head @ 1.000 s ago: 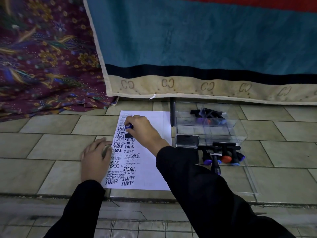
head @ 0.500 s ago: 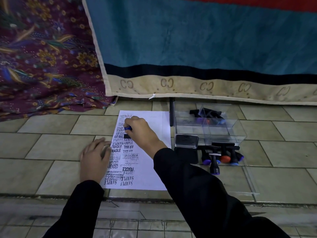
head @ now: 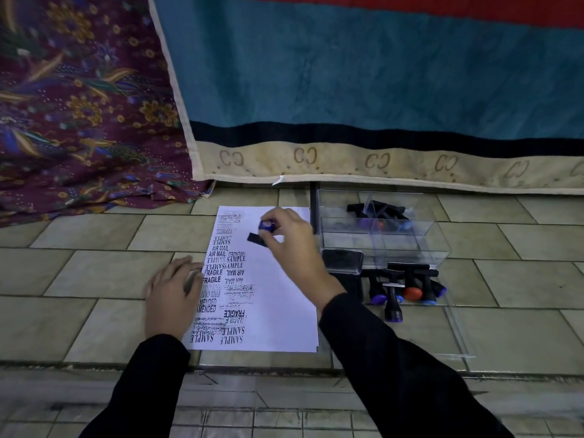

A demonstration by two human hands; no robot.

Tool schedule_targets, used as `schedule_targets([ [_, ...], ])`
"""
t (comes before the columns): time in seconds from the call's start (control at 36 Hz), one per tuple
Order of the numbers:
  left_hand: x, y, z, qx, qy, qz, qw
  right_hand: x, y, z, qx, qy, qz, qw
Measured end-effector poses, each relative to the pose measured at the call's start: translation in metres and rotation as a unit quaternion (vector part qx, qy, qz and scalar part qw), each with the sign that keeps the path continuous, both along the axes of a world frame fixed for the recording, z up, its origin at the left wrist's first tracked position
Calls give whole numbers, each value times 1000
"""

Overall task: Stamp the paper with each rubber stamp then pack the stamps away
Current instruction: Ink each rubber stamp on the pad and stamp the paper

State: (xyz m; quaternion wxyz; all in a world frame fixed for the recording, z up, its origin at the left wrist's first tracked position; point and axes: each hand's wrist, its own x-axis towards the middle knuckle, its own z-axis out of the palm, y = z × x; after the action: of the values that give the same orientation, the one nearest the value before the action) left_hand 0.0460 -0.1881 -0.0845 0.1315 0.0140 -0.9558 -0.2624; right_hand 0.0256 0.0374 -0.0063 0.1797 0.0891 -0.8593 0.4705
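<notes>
Scene: A person in black sleeves is working on a tiled floor (head: 94, 273), seen from above.
Right hand: The right hand (head: 294, 245) is pinching the blue knob of a rubber stamp (head: 262, 232) between thumb and curled fingers, over the upper part of the paper (head: 284, 311).
Stamp: Its black base is tilting, with one end dipping toward the sheet. Whether it is touching the paper cannot be told.
Left hand: The left hand (head: 172, 295) is lying flat, fingers straight and close together, pressing the paper's left edge to the floor.
Paper: Its left half is crowded with prints such as SAMPLE, AIR MAIL and FRAGILE. Its right half is bare.
Ink pad: The ink pad (head: 343, 260) is sitting open just right of the paper, against the front of the clear box (head: 426, 245).
Other stamps: The loose stamps (head: 407, 286) are lying in a row in front of the box, and a few packed stamps (head: 379, 213) are lying inside it.
Step in hand: Judging by the pose, the person is making a print with this stamp.
Doing it well: The base needs levelling first. It should then go straight down onto bare white paper, be pressed evenly and be lifted straight off.
Risk: A tilted base is likely to print only one edge or to smear.
</notes>
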Motion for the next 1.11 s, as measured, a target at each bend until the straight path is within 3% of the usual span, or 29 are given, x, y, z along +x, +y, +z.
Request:
schedule_targets([
  [0.11,0,0,0,-3,-3,-1,1000,30,36,4,-20,19,-33,999],
  [0.33,0,1,2,-2,-3,-6,1000,83,94,-11,34,25,-103,994],
  [1.11,3,3,6,6,-12,-4,1000,93,100,-25,81,4,-88,993],
])
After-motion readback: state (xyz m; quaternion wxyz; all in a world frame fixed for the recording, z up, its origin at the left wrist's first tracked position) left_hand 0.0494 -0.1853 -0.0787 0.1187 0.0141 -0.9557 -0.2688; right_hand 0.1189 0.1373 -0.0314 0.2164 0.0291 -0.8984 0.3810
